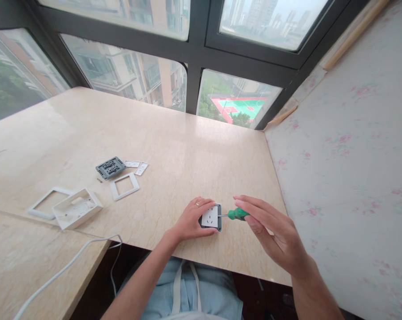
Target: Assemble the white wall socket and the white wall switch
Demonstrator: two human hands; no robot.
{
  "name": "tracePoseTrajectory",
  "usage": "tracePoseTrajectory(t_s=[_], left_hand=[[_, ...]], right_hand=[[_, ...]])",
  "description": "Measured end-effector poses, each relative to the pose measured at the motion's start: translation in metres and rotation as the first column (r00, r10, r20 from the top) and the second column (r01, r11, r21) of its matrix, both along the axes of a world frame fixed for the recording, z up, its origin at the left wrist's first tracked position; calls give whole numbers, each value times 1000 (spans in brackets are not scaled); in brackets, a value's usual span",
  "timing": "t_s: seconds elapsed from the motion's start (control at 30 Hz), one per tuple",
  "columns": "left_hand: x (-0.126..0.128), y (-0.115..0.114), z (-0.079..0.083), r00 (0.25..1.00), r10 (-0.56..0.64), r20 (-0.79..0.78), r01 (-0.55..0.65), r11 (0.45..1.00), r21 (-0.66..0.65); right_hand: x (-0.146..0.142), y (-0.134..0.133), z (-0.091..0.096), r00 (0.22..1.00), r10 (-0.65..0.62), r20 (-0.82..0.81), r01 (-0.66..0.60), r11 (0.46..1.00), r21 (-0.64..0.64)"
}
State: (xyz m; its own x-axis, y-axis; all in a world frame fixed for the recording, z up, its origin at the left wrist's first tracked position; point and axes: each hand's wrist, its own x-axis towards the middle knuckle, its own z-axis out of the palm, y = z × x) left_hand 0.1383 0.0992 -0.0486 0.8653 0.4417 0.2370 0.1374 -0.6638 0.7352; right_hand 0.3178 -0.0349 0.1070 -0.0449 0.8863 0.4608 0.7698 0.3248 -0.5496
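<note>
Two hands at work on a wall socket, its loose parts off to one side

Our left hand [192, 221] grips the white-faced socket [209, 217] by its upper and lower edges, near the front of a pale marbled counter [201, 155]. Our right hand [276, 233] loosely holds the back of a green screwdriver [237, 214], fingers outstretched, the shaft's tip meeting the socket's right side. Whether a screw is turning, we cannot tell.

The white face sits in its grey frame, so we judge that unit largely together. Well apart, to the left, a grey plate [110, 168] lies detached near two small white inserts [132, 164] and a white surround [127, 194]. Farther left, an open white box [82, 217] overlaps another surround [41, 199]. These remain unjoined to the socket. A white cable [67, 265] trails closer to us.
</note>
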Motion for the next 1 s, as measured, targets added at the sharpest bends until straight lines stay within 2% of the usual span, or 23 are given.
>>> tracePoseTrajectory(t_s=[0.1,0.2,0.27,0.33,0.4,0.47,0.53,0.67,0.73,0.83,0.93,1.0], left_hand=[[0,0,0,1000,-3,-9,3,1000,-3],[0,0,-1,1000,0,-13,0,1000,-1],[-1,0,-2,1000,3,-11,-3,1000,1],[-1,0,-1,1000,3,-6,-3,1000,4],[-1,0,-1,1000,-1,-1,1,1000,4],[-1,0,-2,1000,-4,0,4,1000,1],[-1,0,-3,1000,-5,0,5,1000,-3],[-1,0,-3,1000,-3,4,3,1000,-7],[-1,0,-2,1000,1,3,-1,1000,-10],[-1,0,0,1000,1,6,-1,1000,-9],[-1,0,1,1000,1,13,-1,1000,-10],[-1,1,0,1000,0,16,0,1000,-11]], right_hand=[[-1,8,-3,991,-48,127,31,991,131],[-3,14,-5,973,-102,207,64,981,184],[-3,13,-4,978,-94,184,71,989,131],[-3,7,-2,990,-64,128,62,998,19],[-1,1,0,997,-32,68,38,995,-94],[0,-3,0,999,-14,29,18,989,-148],[0,-2,-2,999,-20,26,23,992,-122],[-2,8,-8,988,-84,130,77,995,55],[-4,10,-10,985,-106,133,96,992,83],[-4,5,-10,997,-79,16,80,996,-35],[-3,-1,-10,991,-6,-137,-17,985,-170],[-2,-2,-11,984,10,-180,-41,984,-173]])
